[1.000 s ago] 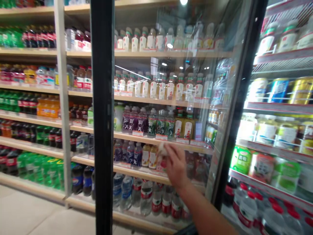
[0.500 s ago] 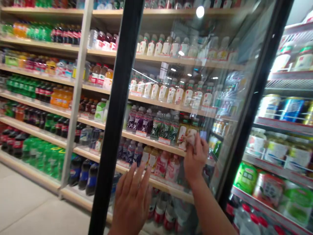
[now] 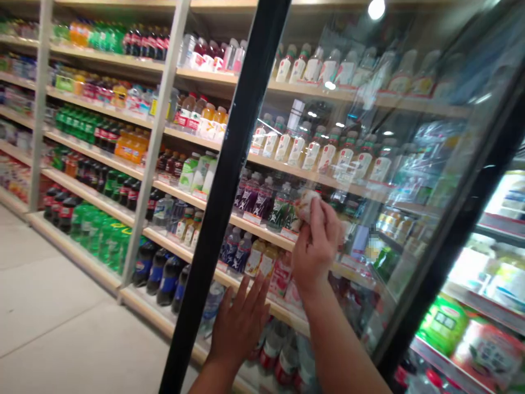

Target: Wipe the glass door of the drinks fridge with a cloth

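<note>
A glass door (image 3: pixel 369 126) in a black frame (image 3: pixel 233 164) stands swung out in front of me, with shelves showing through it. My right hand (image 3: pixel 318 246) grips a crumpled whitish cloth (image 3: pixel 307 205) at the glass, level with the dark-labelled bottles. Lower and to the left, my left hand (image 3: pixel 241 323) is raised with its fingers stretched out, its palm toward the pane. Whether that palm touches the glass I cannot tell. Several pale-labelled bottles (image 3: pixel 326 150) appear behind the glass above my right hand.
Wooden shelves (image 3: pixel 94 150) filled with drink bottles run along the left. Large dark bottles with blue labels (image 3: pixel 166 282) stand on the bottom shelf, above the tiled floor (image 3: pixel 65 312). At the right, cooler racks hold a green package (image 3: pixel 443 323) and other containers.
The view has swung, so the shelves sit further right. My right hand with the cloth has moved up and left across the glass. My left hand stays low with its fingers spread.
</note>
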Demonstrator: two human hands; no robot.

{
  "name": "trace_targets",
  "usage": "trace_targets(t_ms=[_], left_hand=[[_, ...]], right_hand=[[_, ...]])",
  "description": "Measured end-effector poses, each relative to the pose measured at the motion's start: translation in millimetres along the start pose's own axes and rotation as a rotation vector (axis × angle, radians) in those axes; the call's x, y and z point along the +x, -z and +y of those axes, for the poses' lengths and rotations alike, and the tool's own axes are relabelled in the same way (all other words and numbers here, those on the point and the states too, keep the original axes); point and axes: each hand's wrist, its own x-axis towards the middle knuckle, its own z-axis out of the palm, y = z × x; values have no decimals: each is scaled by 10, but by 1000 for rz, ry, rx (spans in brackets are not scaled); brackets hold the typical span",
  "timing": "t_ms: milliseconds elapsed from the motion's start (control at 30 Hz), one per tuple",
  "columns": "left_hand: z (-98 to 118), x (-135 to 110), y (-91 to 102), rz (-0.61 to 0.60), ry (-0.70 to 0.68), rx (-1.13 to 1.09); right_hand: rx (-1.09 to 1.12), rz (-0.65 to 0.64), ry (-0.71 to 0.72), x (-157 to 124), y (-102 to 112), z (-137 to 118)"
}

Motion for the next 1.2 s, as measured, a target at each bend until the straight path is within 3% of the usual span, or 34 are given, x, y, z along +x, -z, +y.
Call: trace_targets(t_ms=[133, 333, 533, 733, 933, 1100, 1200], left_hand=[[4, -20, -11, 7, 0, -39], [22, 11, 38, -17, 4, 8], [16, 24, 48, -6, 5, -25], [18, 14, 47, -11, -2, 21], [18, 7, 47, -12, -8, 43], [8, 3, 34, -10, -1, 35], [2, 0, 36, -14, -6, 39]], right_hand=[[131, -242, 176, -103, -60, -321], [57, -60, 81, 182, -177, -364], [139, -212, 251, 153, -236, -502], [11, -87, 154, 231, -139, -248], [-3, -172, 247, -100, 71, 13], [-127, -18, 102, 143, 199, 445], [-171, 14, 76, 100, 306, 668]])
